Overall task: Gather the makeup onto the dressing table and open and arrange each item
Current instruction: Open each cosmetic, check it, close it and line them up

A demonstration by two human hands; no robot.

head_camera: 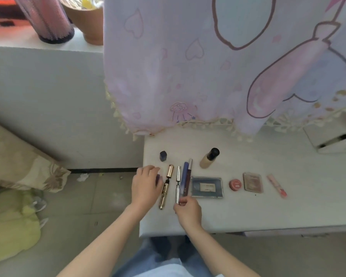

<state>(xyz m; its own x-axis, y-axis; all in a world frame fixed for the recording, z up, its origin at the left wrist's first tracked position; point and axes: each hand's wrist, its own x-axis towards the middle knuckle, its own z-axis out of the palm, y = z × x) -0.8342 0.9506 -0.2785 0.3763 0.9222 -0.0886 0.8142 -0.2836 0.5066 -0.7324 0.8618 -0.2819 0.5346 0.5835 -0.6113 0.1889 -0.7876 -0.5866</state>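
The near edge of the white dressing table (288, 218) crosses the frame just beyond the person's knees; its left edge runs away beside the left hand. The right hand (188, 211) rests close to the near edge, fingertips pinched on the lower end of a silver tube (177, 191), whose cap (178, 173) lies in line beyond it. The left hand (146, 185) sits at the left edge, curled over a small dark item; how firmly it grips cannot be told. Between the hands lies a gold mascara (165, 189), its cap end pulled apart from the body.

The row continues rightward, items near but mostly apart: a blue pencil (185, 176) touching a dark-red tube (188, 176), a dark flat palette (206, 187), a round red pot (235, 184), a brown compact (252, 182), a pink tube (277, 185). Beyond the row lie a dark cap (163, 156) and a foundation bottle (209, 158), tilted. Bare tabletop lies open to the right and along the near edge. At the far edge hangs a pink fringed cloth (208, 66).
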